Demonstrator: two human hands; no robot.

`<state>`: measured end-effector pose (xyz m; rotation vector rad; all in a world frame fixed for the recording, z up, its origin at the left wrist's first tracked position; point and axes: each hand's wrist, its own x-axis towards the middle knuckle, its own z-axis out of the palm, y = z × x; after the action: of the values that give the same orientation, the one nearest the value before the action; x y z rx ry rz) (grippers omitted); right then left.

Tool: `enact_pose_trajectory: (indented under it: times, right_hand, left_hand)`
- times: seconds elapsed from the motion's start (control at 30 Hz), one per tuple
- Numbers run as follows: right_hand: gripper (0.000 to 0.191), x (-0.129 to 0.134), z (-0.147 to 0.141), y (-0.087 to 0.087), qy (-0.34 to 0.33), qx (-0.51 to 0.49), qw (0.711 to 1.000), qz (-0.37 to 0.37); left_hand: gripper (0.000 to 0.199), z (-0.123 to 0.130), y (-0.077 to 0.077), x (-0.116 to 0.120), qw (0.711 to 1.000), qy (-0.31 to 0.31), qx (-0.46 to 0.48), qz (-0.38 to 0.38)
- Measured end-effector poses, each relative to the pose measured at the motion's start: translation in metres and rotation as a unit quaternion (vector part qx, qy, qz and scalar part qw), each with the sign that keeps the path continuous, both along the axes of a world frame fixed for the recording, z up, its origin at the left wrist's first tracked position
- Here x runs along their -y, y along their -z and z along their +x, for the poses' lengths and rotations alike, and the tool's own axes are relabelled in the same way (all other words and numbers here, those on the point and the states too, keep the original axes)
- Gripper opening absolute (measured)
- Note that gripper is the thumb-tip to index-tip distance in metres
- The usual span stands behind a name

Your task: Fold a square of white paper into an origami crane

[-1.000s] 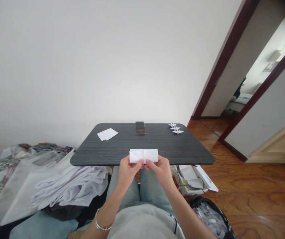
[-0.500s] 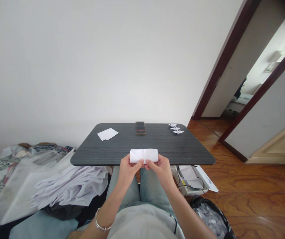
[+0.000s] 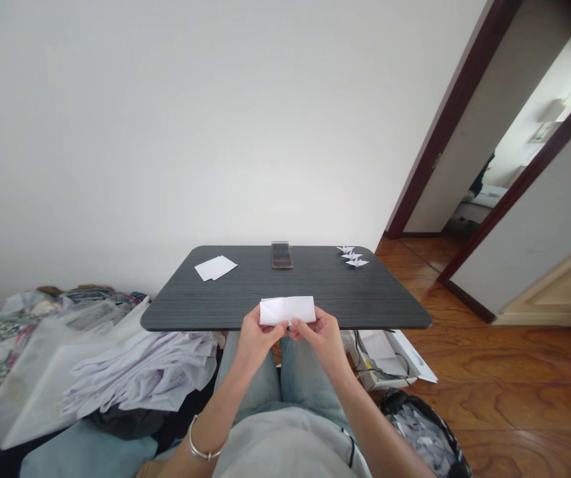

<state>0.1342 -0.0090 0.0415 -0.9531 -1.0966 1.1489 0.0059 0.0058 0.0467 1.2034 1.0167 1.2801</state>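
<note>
Folded paper (image 3: 287,309) is extending between left hand (image 3: 257,337) and right hand (image 3: 323,336), just below frame centre. Both are pinching its lower edge.

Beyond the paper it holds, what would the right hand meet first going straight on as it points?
Probably the phone on the table: the right hand points forward and leftward past the paper. Its height is unclear, so it might pass over.

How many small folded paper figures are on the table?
3, bunched at the far right of the table: the rear figure, the middle figure and the front figure. Another could be hidden among them.
</note>
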Motion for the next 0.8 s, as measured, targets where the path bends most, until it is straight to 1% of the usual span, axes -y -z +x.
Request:
enact_pose_trajectory:
  times: [0.23, 0.4, 0.5, 0.6, 0.8]
  right_hand:
    - [0.018, 0.0002, -0.0007, 0.0010, 0.010, 0.007, 1.000, -0.004]
    - [0.020, 0.0012, 0.0000, -0.0001, 0.006, 0.014, 1.000, 0.000]
    - [0.023, 0.0020, -0.0003, -0.0021, -0.002, 0.010, 1.000, 0.003]
    - [0.026, 0.0024, -0.0009, -0.0045, -0.011, 0.011, 1.000, 0.007]
    - [0.024, 0.0024, -0.0015, -0.0062, -0.007, 0.018, 1.000, 0.013]
  left_hand:
    - [0.029, 0.0025, 0.0023, 0.0007, 1.000, -0.008, 0.011, 0.008]
    - [0.031, 0.0003, 0.0043, -0.0013, 1.000, 0.017, 0.009, 0.009]
    - [0.031, -0.0006, 0.0043, -0.0017, 1.000, 0.012, 0.010, 0.008]
    - [0.030, -0.0007, 0.0019, 0.0000, 1.000, 0.005, 0.013, 0.004]
    - [0.028, -0.0009, -0.0048, 0.0040, 1.000, 0.001, 0.021, -0.002]
